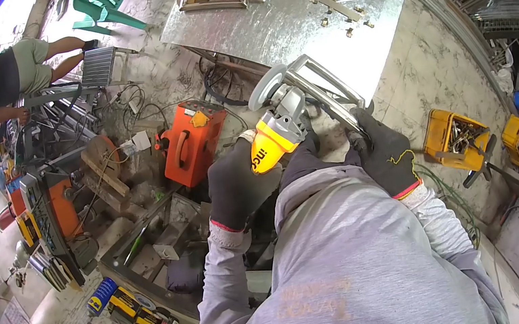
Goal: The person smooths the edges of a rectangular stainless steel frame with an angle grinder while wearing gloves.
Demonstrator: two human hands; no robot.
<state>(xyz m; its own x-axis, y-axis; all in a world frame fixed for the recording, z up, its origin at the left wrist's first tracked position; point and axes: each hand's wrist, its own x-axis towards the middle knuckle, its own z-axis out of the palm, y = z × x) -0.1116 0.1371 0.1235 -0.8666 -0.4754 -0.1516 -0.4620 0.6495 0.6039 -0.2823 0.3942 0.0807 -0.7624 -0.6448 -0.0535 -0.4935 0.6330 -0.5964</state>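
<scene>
My left hand (239, 182), in a dark glove with a red cuff edge, is wrapped round the yellow body of an angle grinder (276, 137). The grinder's pale round disc (267, 87) is at its upper end, close to the left end of a shiny metal frame (329, 85). Whether disc and frame touch, I cannot tell. My right hand (385, 151), gloved the same way, grips the near end of this frame, its fingers partly hidden. The frame slants up and left from that hand, over the edge of a bright metal sheet (291, 23).
An orange machine (193, 144) stands left of the grinder, near loose cables. Yellow crates (456, 137) sit at right. A co-worker (19, 78) bends at upper left near metal bars and a green chair (103, 6). Metal tubes lie along the top and right.
</scene>
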